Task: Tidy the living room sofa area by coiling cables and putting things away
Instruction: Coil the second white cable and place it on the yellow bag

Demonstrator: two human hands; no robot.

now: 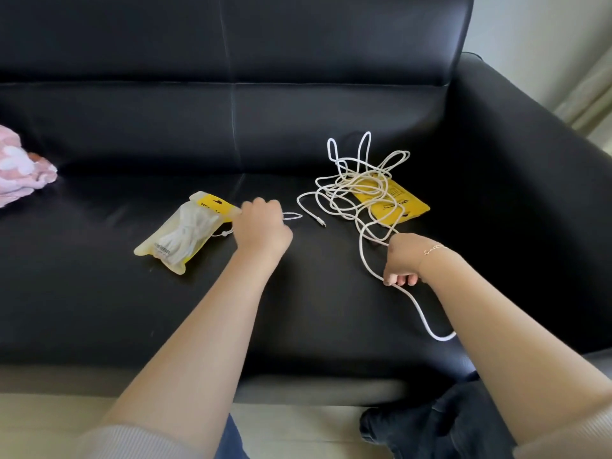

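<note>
A long white cable point(356, 190) lies in a loose tangle on the black sofa seat point(298, 309), partly over an empty yellow pouch point(402, 203). My right hand point(402, 258) grips a strand of this cable, which trails toward the seat's front edge. To the left lies a second pouch point(185, 233), clear and yellow, with a coiled white cable inside. My left hand point(261, 223) sits at that pouch's top end, fingers curled around a thin white loop point(293, 216). One cable plug point(320, 222) lies between my hands.
A pink and white fluffy cloth point(20, 170) sits at the far left of the seat. The sofa armrest point(530, 160) rises on the right. My knee in dark trousers point(440, 422) is below the seat edge.
</note>
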